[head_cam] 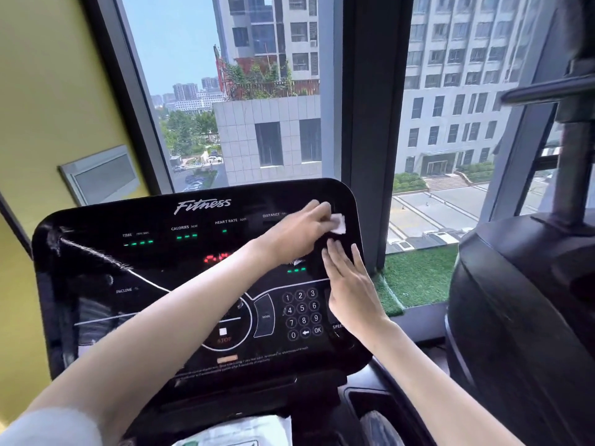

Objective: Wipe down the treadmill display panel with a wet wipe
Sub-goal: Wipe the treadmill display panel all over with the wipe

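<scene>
The glossy black treadmill display panel [154, 272] fills the lower middle of the head view, with green and red readouts and a number keypad. My left hand [299, 231] reaches across to the panel's upper right and holds a small white wet wipe [338, 223] against the surface there. My right hand [349, 281] lies flat just below it on the panel's right side, fingers straight and pointing up toward the wipe. Part of the wipe is hidden under my left fingers.
A white wipe packet [238, 432] lies below the panel at the bottom edge. A dark machine housing [521, 317] with an upright post stands to the right. Tall windows [257, 91] are behind the panel, and a yellow wall [48, 107] is on the left.
</scene>
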The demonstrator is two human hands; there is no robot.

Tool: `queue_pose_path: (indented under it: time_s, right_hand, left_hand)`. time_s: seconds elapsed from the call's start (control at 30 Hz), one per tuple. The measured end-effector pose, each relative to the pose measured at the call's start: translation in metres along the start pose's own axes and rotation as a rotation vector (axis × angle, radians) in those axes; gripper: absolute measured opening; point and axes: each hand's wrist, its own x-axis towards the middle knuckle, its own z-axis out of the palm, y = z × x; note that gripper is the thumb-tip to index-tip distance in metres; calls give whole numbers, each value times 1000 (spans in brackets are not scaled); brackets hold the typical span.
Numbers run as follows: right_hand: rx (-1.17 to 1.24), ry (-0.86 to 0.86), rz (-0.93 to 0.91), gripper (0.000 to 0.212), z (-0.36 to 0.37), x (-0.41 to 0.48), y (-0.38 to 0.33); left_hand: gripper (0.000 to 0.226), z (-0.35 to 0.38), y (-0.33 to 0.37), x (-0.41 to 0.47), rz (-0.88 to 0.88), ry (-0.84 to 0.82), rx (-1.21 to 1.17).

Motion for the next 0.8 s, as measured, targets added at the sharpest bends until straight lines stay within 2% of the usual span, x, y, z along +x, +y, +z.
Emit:
queue_pose_path:
  time_s: [0.1, 0.13, 0.23, 0.27, 0.4, 0.47, 0.6, 0.67, 0.8]
  right_hand:
    - [-16, 1, -19, 72, 2, -1, 0]
    - [-22, -8, -20, 72, 2, -1, 0]
    - [-27, -30, -20, 72, 1, -1, 2]
    - [-23, -29, -28, 72, 0, -1, 4]
    - [56, 8, -27, 74, 3, -5, 5]
    - [123, 50, 31, 72, 5, -12, 4]
    - [181, 129, 160, 62, 8, -28, 5]
    - [173, 138, 172, 59, 8, -32, 5]
    - [180, 144, 169, 56, 7, -31, 4]
  left_hand:
    - [53, -2, -5, 8, -250, 135, -60]
    - [52, 0, 0, 9, -248, 122, -59]
    - [41, 4, 10, 5, -19, -22, 23]
    - [42, 1, 5, 6, -6, -25, 37]
    - [57, -4, -3, 16, -253, 102, 54]
    - [58, 3, 8, 14, -217, 82, 118]
    - [38, 15, 25, -10, 36, -5, 252]
    - [39, 11, 23, -14, 120, -38, 291]
    - [28, -3, 7, 4, 17, 51, 399]
